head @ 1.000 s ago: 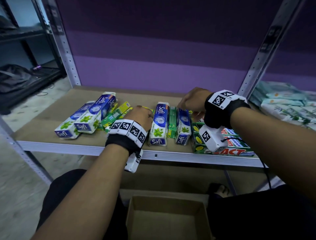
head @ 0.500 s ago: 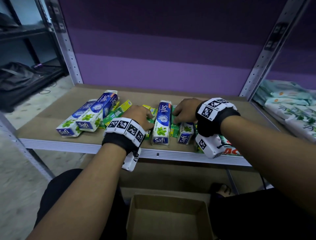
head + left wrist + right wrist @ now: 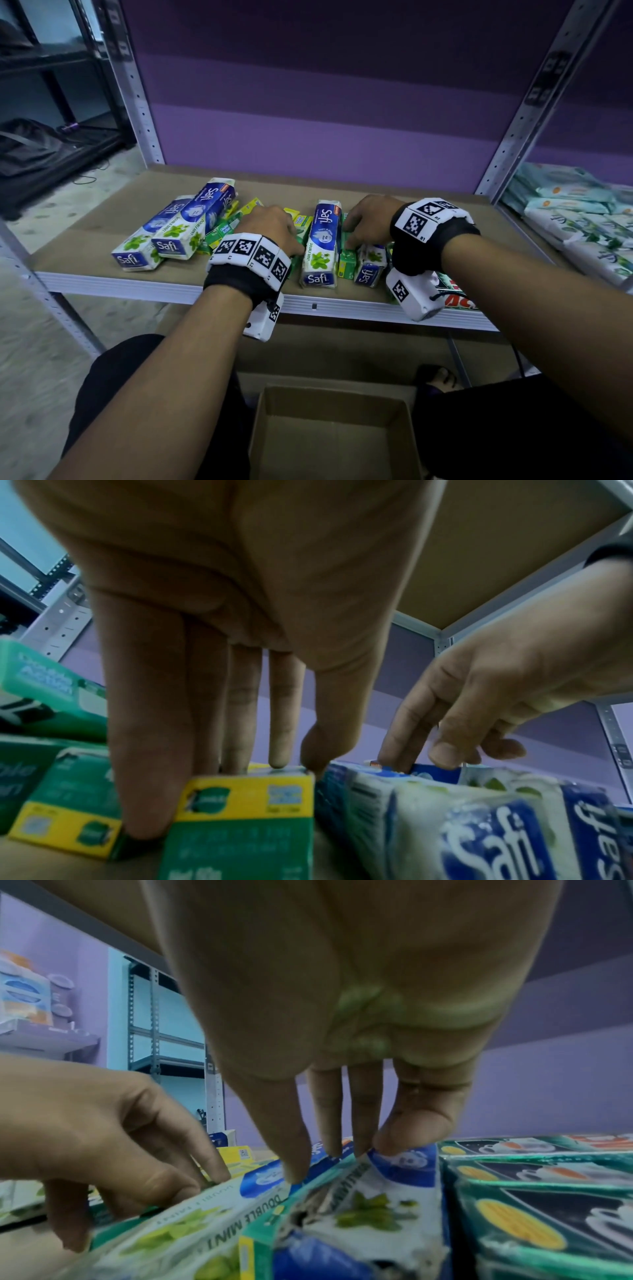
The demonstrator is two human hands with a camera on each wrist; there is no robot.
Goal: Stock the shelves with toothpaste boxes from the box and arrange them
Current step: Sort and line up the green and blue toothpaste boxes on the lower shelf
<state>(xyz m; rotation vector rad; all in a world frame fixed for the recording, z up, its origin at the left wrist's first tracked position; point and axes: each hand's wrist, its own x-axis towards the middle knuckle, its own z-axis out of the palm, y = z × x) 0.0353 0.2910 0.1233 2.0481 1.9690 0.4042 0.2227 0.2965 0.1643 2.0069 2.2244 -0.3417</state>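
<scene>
The shelf (image 3: pixel 102 219) carries all the toothpaste boxes; the cardboard box (image 3: pixel 329 428) on the floor below it shows no contents, so stocking appears complete and arranging is the step in hand.

Risks, largest item first:
- Two large Safi boxes (image 3: pixel 178 233) lie askew at the left, one leaning on the other. A sideways push on the middle group may shift this loose pile further out of line.
- The central Safi box (image 3: pixel 322 240) lies with its near end close to the shelf's front edge. Pressure from either side may skew it or slide it over the edge.
- The small green and yellow boxes (image 3: pixel 240 818) are light. The left hand (image 3: pixel 270 226) rests straight fingers (image 3: pixel 143 777) on and between them, gripping nothing; uneven pressure may tip or scatter them.
- The narrow green box (image 3: pixel 346 263) stands wedged between two Safi boxes, and its near end appears torn in the right wrist view. The right hand (image 3: pixel 370 219) sets extended fingers (image 3: pixel 294 1150) on top of this group, and no closed grip is visible. Squeezing may crush the card further.

Hidden or unclear:
- The right wrist covers most of the dark green boxes (image 3: pixel 548 1204).
- The left hand hides the small boxes in the head view; their count cannot be told.
- Small print on the small boxes is blurred.
</scene>
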